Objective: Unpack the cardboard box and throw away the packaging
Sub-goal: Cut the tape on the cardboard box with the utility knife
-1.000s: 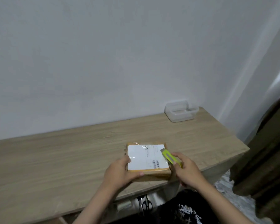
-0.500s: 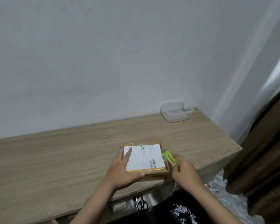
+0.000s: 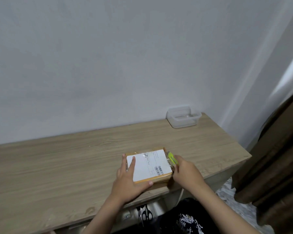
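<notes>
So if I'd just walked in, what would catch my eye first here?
Probably the flat cardboard box with its white label, near the front edge of the wooden table. The left hand presses flat on it, while the right hand holds a bright yellow-green cutter against its right side. A clear plastic container sits by the wall.

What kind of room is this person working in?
Probably a home room, perhaps a bedroom or study corner. A light wood-grain desk stands against a plain white wall, a brown curtain hangs at the right, and black-handled scissors hang under the desk.
</notes>
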The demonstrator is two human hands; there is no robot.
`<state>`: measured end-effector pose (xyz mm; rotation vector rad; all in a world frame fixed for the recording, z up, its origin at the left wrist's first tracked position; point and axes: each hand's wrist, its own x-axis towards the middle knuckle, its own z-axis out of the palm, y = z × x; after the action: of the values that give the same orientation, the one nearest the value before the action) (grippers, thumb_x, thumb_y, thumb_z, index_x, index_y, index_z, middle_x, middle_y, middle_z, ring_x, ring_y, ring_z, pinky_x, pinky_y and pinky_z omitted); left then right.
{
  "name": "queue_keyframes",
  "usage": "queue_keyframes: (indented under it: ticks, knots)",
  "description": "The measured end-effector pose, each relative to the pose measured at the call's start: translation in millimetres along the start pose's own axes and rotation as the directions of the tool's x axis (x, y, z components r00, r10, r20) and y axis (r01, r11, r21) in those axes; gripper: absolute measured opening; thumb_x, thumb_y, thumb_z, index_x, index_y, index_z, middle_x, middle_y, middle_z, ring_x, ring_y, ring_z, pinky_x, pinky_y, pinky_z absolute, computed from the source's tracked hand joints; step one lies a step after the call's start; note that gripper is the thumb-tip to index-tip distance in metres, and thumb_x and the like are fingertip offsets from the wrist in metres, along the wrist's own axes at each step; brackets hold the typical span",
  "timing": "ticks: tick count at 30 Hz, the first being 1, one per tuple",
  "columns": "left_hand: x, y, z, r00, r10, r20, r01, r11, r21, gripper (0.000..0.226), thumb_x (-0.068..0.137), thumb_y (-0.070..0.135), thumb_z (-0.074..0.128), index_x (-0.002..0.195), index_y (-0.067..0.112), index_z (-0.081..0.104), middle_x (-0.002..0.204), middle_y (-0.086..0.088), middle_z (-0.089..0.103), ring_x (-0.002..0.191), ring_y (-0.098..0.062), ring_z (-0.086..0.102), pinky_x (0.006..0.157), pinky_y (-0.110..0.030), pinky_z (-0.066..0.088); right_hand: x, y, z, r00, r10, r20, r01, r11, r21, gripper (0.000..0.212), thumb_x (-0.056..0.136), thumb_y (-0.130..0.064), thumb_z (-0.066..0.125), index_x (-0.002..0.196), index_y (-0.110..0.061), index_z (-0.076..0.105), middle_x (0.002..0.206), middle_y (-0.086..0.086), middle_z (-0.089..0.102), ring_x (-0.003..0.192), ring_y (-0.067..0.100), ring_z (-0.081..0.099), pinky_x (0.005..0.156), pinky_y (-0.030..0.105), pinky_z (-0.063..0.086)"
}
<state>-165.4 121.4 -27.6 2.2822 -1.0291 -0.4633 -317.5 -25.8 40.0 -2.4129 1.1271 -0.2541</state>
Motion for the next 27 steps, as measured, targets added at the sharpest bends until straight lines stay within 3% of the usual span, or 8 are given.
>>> queue_keyframes:
  ticks: [9,20,27]
  knots:
    - [0,1,0,1.000,-0.012,-0.017,0.012,0.999,0.030,0.118,0.053,0.083,0.055,0.147,0.036,0.003,0.154,0.011,-0.026,0.142,-0.021,0.009,0.106,-0.038,0.032,4,-3,-2,0.999,-0.001,0.050,0.005,0.997,-0.073,0.036,0.084,-0.015,0.043,0.118,-0.022,0.053,0.101,0.015,0.069,0.096,0.036,0.062,0.072,0.036,0.050]
    - [-2,3,1,0.999,-0.026,-0.032,0.028,0.998,0.059,0.115,0.057,0.081,0.057,0.147,0.036,0.003,0.154,0.012,-0.025,0.141,-0.019,0.009,0.104,-0.038,0.034,5,-15,-2,0.988,0.010,0.155,0.029,0.970,-0.243,0.033,0.080,-0.008,0.045,0.111,-0.012,0.050,0.105,0.015,0.064,0.098,0.034,0.061,0.066,0.031,0.040]
    - [-3,5,0,0.999,-0.041,-0.027,0.042,0.998,0.052,0.114,0.057,0.081,0.057,0.147,0.037,0.004,0.154,0.012,-0.024,0.142,-0.019,0.007,0.105,-0.039,0.034,-14,-12,2,0.984,0.045,0.170,0.004,0.961,-0.276,0.033,0.078,-0.006,0.045,0.111,-0.011,0.048,0.106,0.017,0.064,0.100,0.036,0.061,0.074,0.037,0.047]
